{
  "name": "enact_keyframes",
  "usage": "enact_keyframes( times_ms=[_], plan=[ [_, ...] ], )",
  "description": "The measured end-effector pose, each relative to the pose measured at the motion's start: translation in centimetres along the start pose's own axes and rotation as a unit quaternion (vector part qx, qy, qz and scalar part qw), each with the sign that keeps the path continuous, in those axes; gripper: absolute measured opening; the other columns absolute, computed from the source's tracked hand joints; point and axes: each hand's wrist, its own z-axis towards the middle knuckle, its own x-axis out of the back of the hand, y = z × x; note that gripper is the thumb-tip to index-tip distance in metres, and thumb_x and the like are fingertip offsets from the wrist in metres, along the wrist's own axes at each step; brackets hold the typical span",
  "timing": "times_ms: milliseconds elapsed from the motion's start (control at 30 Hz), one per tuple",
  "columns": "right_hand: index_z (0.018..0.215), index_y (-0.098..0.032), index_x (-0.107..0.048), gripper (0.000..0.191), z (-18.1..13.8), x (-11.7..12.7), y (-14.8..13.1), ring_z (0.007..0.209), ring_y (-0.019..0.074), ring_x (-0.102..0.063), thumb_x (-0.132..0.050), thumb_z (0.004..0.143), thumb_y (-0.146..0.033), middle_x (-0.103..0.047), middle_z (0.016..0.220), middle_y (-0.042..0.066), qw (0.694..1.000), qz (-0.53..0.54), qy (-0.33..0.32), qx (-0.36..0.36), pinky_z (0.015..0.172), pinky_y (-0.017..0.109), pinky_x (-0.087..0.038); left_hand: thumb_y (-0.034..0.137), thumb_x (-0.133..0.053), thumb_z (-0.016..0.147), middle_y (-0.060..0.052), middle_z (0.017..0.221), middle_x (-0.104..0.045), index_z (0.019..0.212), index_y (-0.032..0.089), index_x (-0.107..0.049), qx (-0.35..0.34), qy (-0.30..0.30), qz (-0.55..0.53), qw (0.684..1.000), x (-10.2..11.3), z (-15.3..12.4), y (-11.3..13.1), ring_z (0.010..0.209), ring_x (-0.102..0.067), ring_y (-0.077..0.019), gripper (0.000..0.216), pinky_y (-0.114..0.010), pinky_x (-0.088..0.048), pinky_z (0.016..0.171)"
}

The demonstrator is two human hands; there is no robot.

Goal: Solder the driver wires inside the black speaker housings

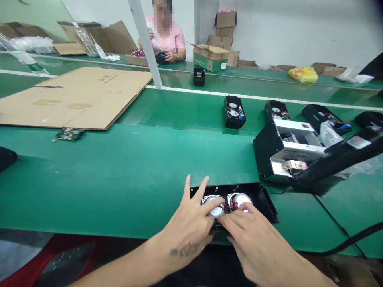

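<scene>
A green workbench (pixel 125 191) is shown, with a cardboard sheet (pixel 72 97) laid flat on it, and a person in a pink shirt (pixel 167 40) is seen working on the far side. Black casings (pixel 234 112) and a black-and-silver unit (pixel 284 149) are placed to the right, and a loose circuit board (pixel 69 134) to the left. An open black speaker casing (pixel 263 199) is set at the near edge, straight ahead of both hands, its long axis running across the bench. The left hand (pixel 185 227) is placed over the left speaker driver (pixel 213 205) and the right hand (pixel 254 247) over the right speaker driver (pixel 239 200), each hand being nearest its own driver. The left hand's fingers (pixel 202 189) are spread apart, not clamped; the right hand's fingers (pixel 236 215) are held loosely together, resting on the driver. Red wires (pixel 230 206) are seen between the drivers.
</scene>
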Motion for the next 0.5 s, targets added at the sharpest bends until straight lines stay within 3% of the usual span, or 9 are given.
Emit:
enact_keyframes(
  times_ms=[67,167,267,400,500],
  plan=[
    [0.113,-0.018,-0.068,0.031,1.0,0.1,0.2,0.1,0.0275,-0.071,-0.054,0.09,-0.004,-0.077,0.11,0.009,0.999,-0.037,-0.028,-0.01,0.11,0.052,-0.044,0.037,-0.086,0.084,-0.002,0.146,-0.068,0.111,0.025,-0.078,0.009,-0.038,-0.039,0.998,0.9,1.0,-0.9,0.155,-0.03,-0.0586,0.031,-0.095,-0.01,0.116],
    [0.115,-0.018,-0.07,0.029,3.4,1.6,0.7,0.1,0.0308,-0.07,-0.059,0.089,-0.009,-0.077,0.105,0.012,0.995,-0.026,-0.082,-0.04,0.103,0.05,-0.048,0.034,-0.091,0.078,0.0,0.148,-0.068,0.097,0.027,-0.081,0.033,-0.089,-0.093,0.991,2.5,2.6,-2.2,0.154,-0.034,-0.056,0.022,-0.09,-0.014,0.118],
    [0.114,-0.023,-0.073,0.028,5.5,3.5,1.4,0.096,0.0336,-0.07,-0.067,0.086,-0.02,-0.078,0.102,0.011,0.99,0.0,-0.123,-0.068,0.085,0.043,-0.05,0.039,-0.092,0.076,0.001,0.148,-0.067,0.08,0.025,-0.08,0.052,-0.12,-0.144,0.981,4.0,4.1,-3.3,0.151,-0.043,-0.0474,0.019,-0.074,-0.026,0.123],
    [0.113,-0.028,-0.078,0.03,6.4,4.5,2.3,0.084,0.0294,-0.071,-0.07,0.084,-0.025,-0.079,0.09,0.007,0.991,0.027,-0.112,-0.062,0.072,0.035,-0.045,0.043,-0.092,0.075,0.001,0.145,-0.069,0.074,0.023,-0.079,0.057,-0.139,-0.188,0.971,5.1,5.2,-4.1,0.14,-0.056,-0.035,0.023,-0.05,-0.04,0.116],
    [0.113,-0.027,-0.08,0.032,6.5,4.4,2.5,0.079,0.0275,-0.071,-0.074,0.081,-0.028,-0.08,0.085,0.007,0.994,0.036,-0.093,-0.05,0.067,0.033,-0.041,0.045,-0.092,0.074,0.001,0.142,-0.069,0.067,0.022,-0.077,0.065,-0.139,-0.203,0.967,5.0,5.5,-4.3,0.133,-0.06,-0.0327,0.029,-0.044,-0.043,0.109]
  ],
)
